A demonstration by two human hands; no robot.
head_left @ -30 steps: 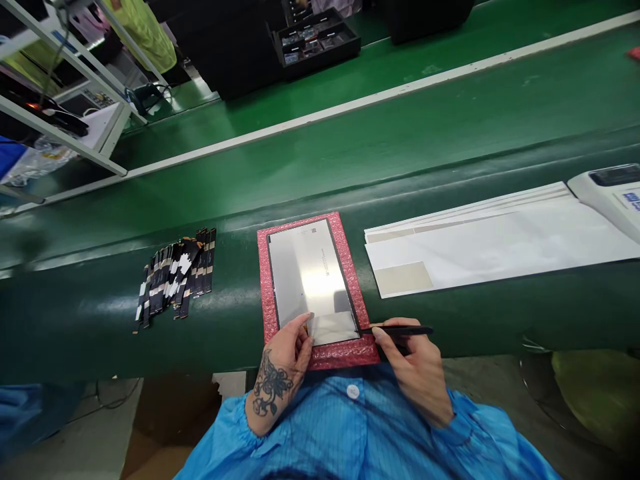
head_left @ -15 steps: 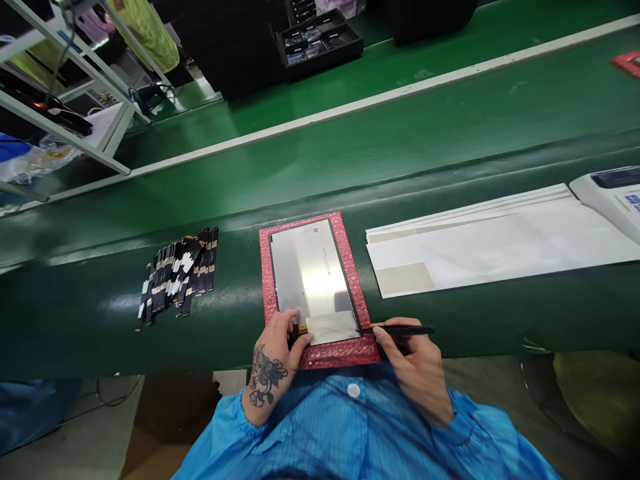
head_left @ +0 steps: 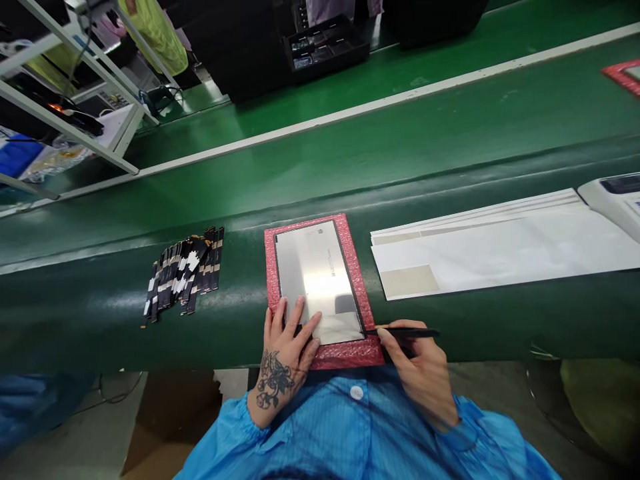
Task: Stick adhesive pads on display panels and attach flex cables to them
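A silvery display panel (head_left: 315,267) lies face down on a pink bubble-wrap pad (head_left: 354,353). My left hand (head_left: 287,343) rests on its lower left corner with the fingers spread flat. Part of a small dark strip shows between those fingers; the rest is hidden. A pale translucent film (head_left: 340,328) covers the panel's lower end. My right hand (head_left: 419,363) is closed around black tweezers (head_left: 413,332), whose tips touch the panel's lower right edge.
Several black flex cables (head_left: 185,270) lie in a pile on the green table (head_left: 240,333) to the left. White sheets (head_left: 500,247) are stacked on the right beside a white device (head_left: 615,200). Black trays (head_left: 325,50) and a metal rack (head_left: 115,133) stand beyond.
My left hand has gone from pinching the small dark strip with an orange end to lying spread on the panel. The tweezers stay at the panel's right edge. The view has shifted slightly.
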